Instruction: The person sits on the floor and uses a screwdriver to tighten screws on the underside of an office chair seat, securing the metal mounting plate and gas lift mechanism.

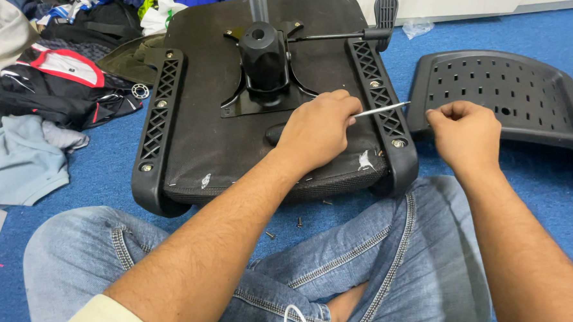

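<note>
Left hand [318,127] is curled shut around a thin metal tool [382,109] — looks like a hex key or slim driver shaft; only the silver end shows, sticking out past the knuckles toward the right. Right hand [465,130] is a loose fist, fingertips pinched together just beyond the tool's tip. Can't tell whether it holds a screw or nothing; the fingers hide it.

Tool tip sits over the right armrest bracket [381,97], the black lattice rail running along the edge of the upturned chair seat [204,122]. Bracket bolt [398,143] at the near end sits just below and right of the left hand, between the two hands. Second bolt [374,84] further up the same rail.

Step, as I read it: working the fasteners on that right bracket — tool is in hand but lying flat, not seated in a bolt head yet. Next move would need the shaft tipped upright and the tip dropped square into the near bolt, seat kept steady.

Outward: matching left bracket [160,104] on the far side, tilt mechanism [263,60] bolted at centre, lever [384,14] at top right. Loose screws [299,222] on the blue carpet [105,179] by the knees. Perforated chair back [495,93] lies right of the seat, pile of clothes [58,80] to the left.
</note>
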